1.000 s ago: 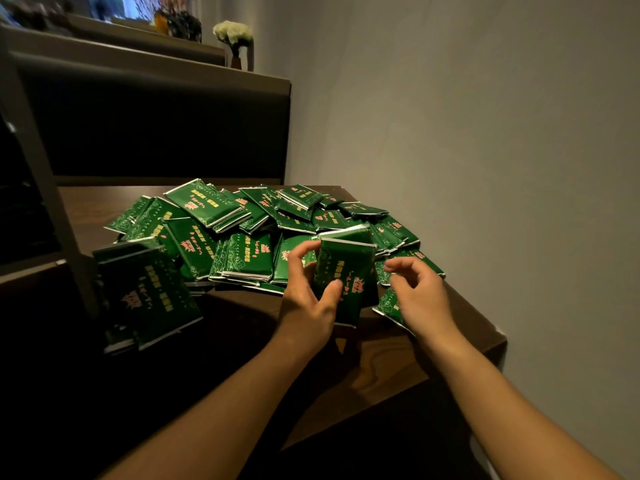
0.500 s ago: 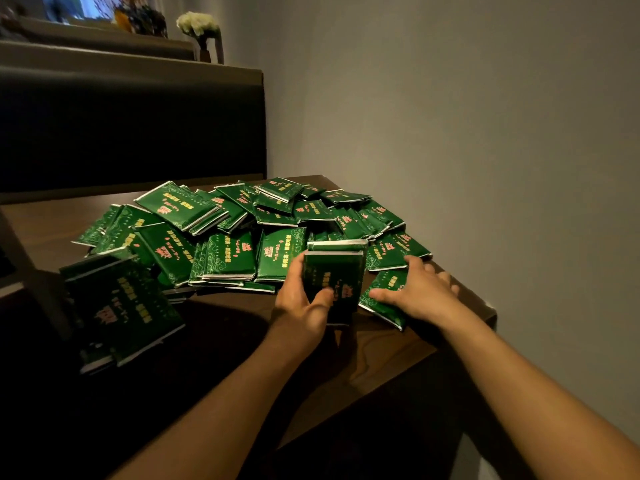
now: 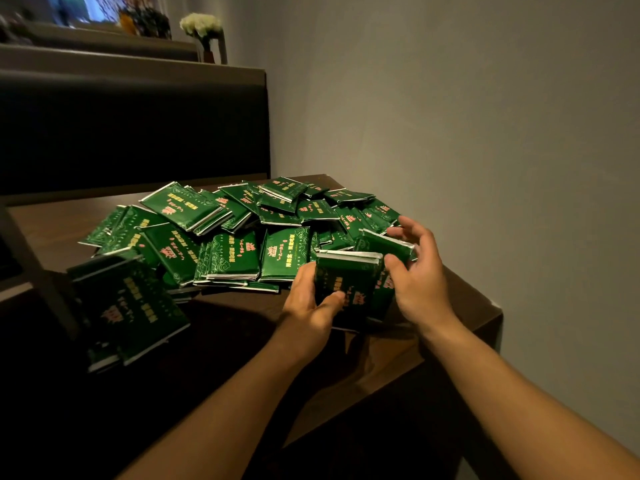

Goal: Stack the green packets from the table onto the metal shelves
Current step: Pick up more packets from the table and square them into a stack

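- Holding a small stack of green packets (image 3: 348,285) upright over the table's (image 3: 391,368) near edge; left hand (image 3: 308,306) grips it, thumb across the front.
- Right hand (image 3: 415,271) pinches one more packet (image 3: 384,244) just behind the stack, long axis tilted.
- Packets: glossy green, pale print, silver edges; loose pile (image 3: 242,237) beyond.

Packets (image 3: 242,233) lie heaped on the table (image 3: 398,358), with the wall (image 3: 485,133) to its right.

We see dim room: plain grey wall (image 3: 467,116) at right, dark padded bench back (image 3: 131,133) behind, white flowers (image 3: 201,24) on ledge (image 3: 104,58) above.
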The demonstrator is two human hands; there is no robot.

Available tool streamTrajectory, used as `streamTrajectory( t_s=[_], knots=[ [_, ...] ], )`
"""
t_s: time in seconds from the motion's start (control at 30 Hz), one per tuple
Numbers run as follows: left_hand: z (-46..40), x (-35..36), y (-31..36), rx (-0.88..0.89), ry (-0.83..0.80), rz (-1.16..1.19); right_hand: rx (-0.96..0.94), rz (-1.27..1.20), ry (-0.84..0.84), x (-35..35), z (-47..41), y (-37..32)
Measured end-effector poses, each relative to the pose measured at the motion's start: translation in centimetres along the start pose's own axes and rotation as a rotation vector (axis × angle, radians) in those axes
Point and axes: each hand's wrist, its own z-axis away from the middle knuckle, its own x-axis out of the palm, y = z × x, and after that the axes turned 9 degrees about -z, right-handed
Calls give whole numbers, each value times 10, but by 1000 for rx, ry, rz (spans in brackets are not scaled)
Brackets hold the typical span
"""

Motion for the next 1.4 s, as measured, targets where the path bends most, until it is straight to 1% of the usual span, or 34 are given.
streamTrajectory(
  t_s=[0.07,0.13,0.2,0.3,0.4,0.47,0.5,0.53,0.63,0.67,0.7,0.73,0.83,0.9,1.0,1.03,1.13,1.2,1.3,1.4],
  knots=[
    [1,1,2,-17,27,-3,4,-127,-53,7,0,-5],
    [1,1,-2,-47,43,7,16,-199,-90,13,3,-5],
    [3,1,0,-22,50,-16,25,-258,-109,19,9,-3],
    [7,-1,7,-4,68,-77,33,-266,-155,26,19,4],
    [10,-2,18,64,100,-98,102,-327,-222,33,26,8],
    [11,2,25,95,60,-61,159,-342,-220,39,27,13],
    [13,3,34,78,21,-19,189,-321,-203,41,27,16],
    [15,4,35,61,16,-6,220,-274,-183,42,28,19],
    [7,2,18,7,87,-46,322,111,-111,44,30,28],
    [5,2,10,-3,101,-51,364,189,-89,44,31,27],
    [2,1,0,-26,94,-32,377,223,-81,44,31,27],
    [3,1,7,-44,102,-30,374,216,-90,44,30,25],
    [2,1,12,-17,166,14,305,171,-135,44,26,14],
    [0,-2,16,-16,222,25,246,153,-131,43,22,7],
    [-3,-9,24,-4,345,35,148,148,-139,46,20,-1],
    [-3,-12,28,6,383,30,87,216,-140,49,18,-5],
    [-2,-21,38,37,404,-33,-129,477,-135,60,14,-10],
    [2,-27,49,-8,453,-15,-219,561,-134,68,15,-19],
    [7,-39,65,-127,516,94,-269,538,-224,82,19,-38],
    [20,-57,80,-149,544,145,-236,478,-372,99,29,-59]
  ],
)
